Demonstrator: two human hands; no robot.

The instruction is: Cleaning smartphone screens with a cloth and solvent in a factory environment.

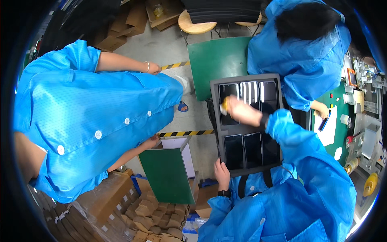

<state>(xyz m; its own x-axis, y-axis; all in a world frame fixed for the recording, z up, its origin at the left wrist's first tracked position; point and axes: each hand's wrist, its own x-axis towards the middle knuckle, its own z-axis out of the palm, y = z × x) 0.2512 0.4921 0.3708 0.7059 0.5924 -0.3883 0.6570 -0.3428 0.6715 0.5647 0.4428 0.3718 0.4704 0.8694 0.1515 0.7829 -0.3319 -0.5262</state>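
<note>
A dark grey foam tray (229,129) lies before me, with several black phone-like slabs with glossy screens in its recesses, in two rows. My left hand (222,176) grips the tray's near left corner, its fingers partly hidden at the rim. My right hand (244,111), smeared by motion, is over the far-row slab (228,89) at the left. Pinched in its fingers is a small yellow object (224,105) with a pale lower end, too blurred to name. Whether it touches the screen, I cannot tell. Lamps reflect in the far-row screens.
A co-worker in a blue smock (100,117) stands at the left; another (298,52) leans over the right workbench (336,101). Beyond the tray is a green tabletop (217,60). A green-sided stand (167,173) and cartons (109,193) fill the lower left.
</note>
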